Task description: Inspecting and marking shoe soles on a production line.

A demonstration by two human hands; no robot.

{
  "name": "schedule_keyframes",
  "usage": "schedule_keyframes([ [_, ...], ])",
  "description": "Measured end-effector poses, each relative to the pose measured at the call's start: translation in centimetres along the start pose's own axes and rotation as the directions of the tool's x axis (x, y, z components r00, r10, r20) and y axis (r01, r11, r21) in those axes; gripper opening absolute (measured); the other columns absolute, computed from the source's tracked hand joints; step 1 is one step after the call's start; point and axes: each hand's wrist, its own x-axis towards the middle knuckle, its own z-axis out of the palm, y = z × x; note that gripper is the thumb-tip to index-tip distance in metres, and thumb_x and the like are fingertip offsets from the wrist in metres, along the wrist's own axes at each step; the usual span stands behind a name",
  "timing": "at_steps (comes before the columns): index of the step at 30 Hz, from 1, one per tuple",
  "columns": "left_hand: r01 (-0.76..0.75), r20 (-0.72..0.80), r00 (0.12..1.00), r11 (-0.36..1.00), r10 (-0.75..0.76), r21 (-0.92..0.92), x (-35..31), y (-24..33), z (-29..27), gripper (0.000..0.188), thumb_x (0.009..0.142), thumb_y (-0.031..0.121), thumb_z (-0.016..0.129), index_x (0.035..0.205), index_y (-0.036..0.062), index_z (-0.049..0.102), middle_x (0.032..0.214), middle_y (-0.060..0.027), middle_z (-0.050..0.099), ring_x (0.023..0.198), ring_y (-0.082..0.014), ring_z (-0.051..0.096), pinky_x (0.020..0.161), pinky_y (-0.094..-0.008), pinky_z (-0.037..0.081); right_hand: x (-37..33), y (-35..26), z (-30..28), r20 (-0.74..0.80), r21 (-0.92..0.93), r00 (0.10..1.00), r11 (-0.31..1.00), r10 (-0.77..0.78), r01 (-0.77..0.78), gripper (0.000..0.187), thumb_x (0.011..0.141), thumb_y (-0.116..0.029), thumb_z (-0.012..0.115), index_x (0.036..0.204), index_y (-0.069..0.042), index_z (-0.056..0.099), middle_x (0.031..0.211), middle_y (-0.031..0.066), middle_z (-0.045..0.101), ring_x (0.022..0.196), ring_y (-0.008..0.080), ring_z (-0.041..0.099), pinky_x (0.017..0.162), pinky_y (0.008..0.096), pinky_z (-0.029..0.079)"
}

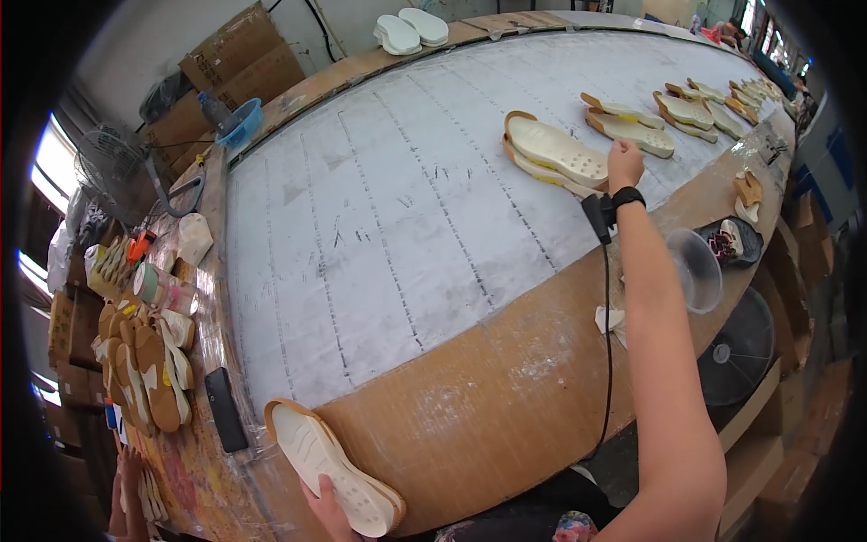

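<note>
The single fisheye view looked down and forward from the person's head, near above the surface (470,388), whose far end curved toward the upper right.

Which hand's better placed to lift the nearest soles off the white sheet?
Right, probably: the right hand is close beside those soles, while the left hand holds another sole.

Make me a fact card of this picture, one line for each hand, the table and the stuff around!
Left hand: holds a tan-edged pale sole
Right hand: curled at the end of stacked soles; grip unclear
Right wrist: black band, dark cord nearby
Table: brown, partly covered by a white marked sheet
Left side: sole pile, black phone
Right side: clear bowl
</note>
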Motion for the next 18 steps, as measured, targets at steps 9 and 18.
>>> schedule_keyframes([
  [9,-0.011,-0.009,1.0,1.0,0.011,0.028,0.2,-1.2,-0.7,0.051,0.086,0.015,0.053,0.129,-0.0031,0.031,0.12,-0.0144,0.046,0.105,-0.0217,0.046,0.091,-0.0318,0.035,-3.8,0.0,0.3,0.012,-0.111,0.995,0.989,0.095,-0.093,0.032,0.076,-0.025,0.054,0.102,-0.007,0.062,0.101,0.0159,0.061,0.095,0.0303,0.058,0.083,0.039,0.044],
  [18,0.018,-0.038,0.999,1.0,-0.017,0.025,-0.7,-0.1,0.3,0.05,0.085,0.017,0.056,0.126,-0.0028,0.034,0.114,-0.0133,0.049,0.099,-0.0203,0.049,0.087,-0.0305,0.039,-3.2,2.9,1.9,-0.129,-0.272,0.992,0.961,0.014,-0.049,0.029,0.072,-0.016,0.05,0.093,0.0,0.064,0.092,0.0217,0.062,0.089,0.035,0.06,0.08,0.0385,0.046],
])
